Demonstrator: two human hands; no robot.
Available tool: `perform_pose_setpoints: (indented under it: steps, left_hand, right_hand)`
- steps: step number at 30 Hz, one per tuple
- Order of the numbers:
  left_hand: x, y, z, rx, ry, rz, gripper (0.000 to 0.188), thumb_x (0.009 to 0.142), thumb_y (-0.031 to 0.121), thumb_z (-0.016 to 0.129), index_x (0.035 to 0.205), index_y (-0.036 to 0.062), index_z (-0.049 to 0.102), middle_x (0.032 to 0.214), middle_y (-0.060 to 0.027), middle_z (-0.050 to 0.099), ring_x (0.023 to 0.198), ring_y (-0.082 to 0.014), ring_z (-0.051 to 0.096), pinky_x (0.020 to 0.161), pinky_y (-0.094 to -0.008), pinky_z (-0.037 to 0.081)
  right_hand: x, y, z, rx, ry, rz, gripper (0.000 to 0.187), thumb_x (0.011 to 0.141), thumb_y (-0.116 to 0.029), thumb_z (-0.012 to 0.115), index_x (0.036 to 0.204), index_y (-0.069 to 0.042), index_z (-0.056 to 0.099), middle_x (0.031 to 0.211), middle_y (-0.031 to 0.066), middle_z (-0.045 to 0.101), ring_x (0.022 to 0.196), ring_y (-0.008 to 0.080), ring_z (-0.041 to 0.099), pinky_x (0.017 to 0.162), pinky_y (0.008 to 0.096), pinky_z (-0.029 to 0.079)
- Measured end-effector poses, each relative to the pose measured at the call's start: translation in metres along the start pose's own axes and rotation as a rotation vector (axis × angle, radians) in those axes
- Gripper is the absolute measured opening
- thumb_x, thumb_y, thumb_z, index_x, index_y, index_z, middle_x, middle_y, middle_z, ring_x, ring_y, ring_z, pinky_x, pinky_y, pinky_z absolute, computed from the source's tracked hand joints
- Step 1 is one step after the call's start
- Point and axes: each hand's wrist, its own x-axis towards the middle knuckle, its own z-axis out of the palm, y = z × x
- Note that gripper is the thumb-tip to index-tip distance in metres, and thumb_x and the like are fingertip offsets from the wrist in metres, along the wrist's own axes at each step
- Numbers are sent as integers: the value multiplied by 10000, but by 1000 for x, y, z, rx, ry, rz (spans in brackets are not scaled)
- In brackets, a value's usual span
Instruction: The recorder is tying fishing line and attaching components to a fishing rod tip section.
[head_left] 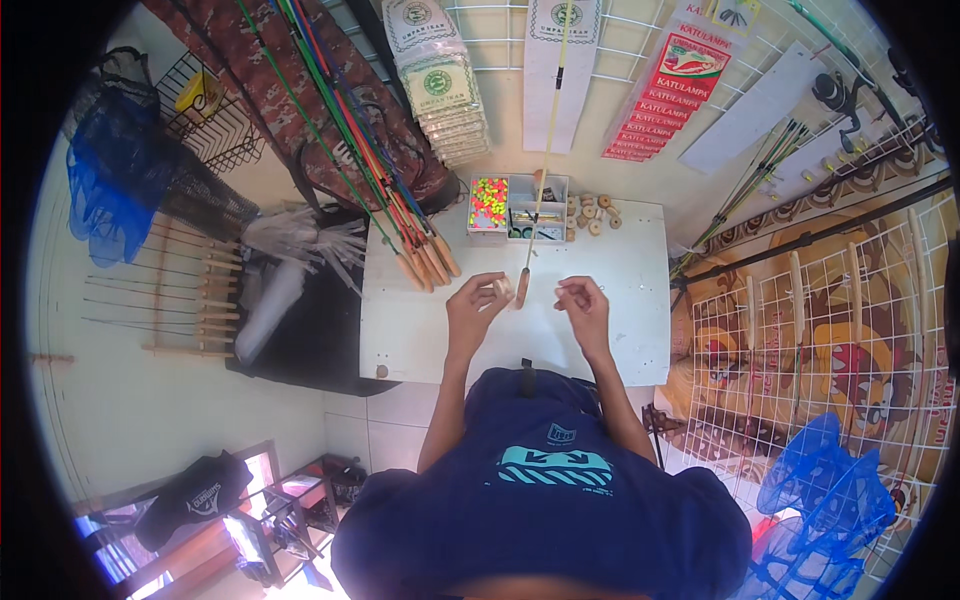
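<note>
Over the white table, my left hand is closed round a small pale wooden spool. My right hand hovers to the right, its thumb and fingertips pinched together; anything between them is too fine to make out. Between the two hands a thin yellowish fishing rod points away from me, its short wooden handle lying near my left fingers. The rod's shaft passes over a compartment box and leans toward the wall.
A box of bright pink and yellow beads or floats stands left of the compartment box. Several wooden spools lie to its right. Rods with wooden handles lean at the table's left. Packets hang on the wall grid.
</note>
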Motion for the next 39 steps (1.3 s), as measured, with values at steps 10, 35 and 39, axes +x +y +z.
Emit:
perform_pose_setpoints:
  steps: [10, 35, 39]
  left_hand:
    - [-5, 36, -28, -71, 51, -52, 342, 793, -35, 703, 1125, -40, 620, 1069, -111, 655, 883, -119, 624, 797, -236, 514]
    - [-16, 100, -6, -375, -102, 97, 393, 733, -70, 727, 1108, -39, 611, 1121, -179, 646, 995, -195, 634, 878, -320, 519]
    - [-14, 96, -3, -473, -53, 92, 398, 777, -5, 722, 1151, -28, 588, 1137, -192, 638, 969, -193, 632, 849, -307, 515]
  right_hand:
    - [23, -11, -30, -26, 555, -48, 151, 905, -50, 553, 1053, -22, 546, 915, 48, 558, 778, 137, 554, 701, 284, 475]
    - [-5, -80, 27, -137, -423, -75, 221, 987, -186, 489, 1028, -11, 618, 783, 25, 583, 723, 78, 505, 643, 236, 408]
    - [-11, -84, 25, -152, -307, -58, 179, 979, -173, 512, 1021, -37, 621, 758, -7, 592, 641, 48, 452, 578, 233, 371]
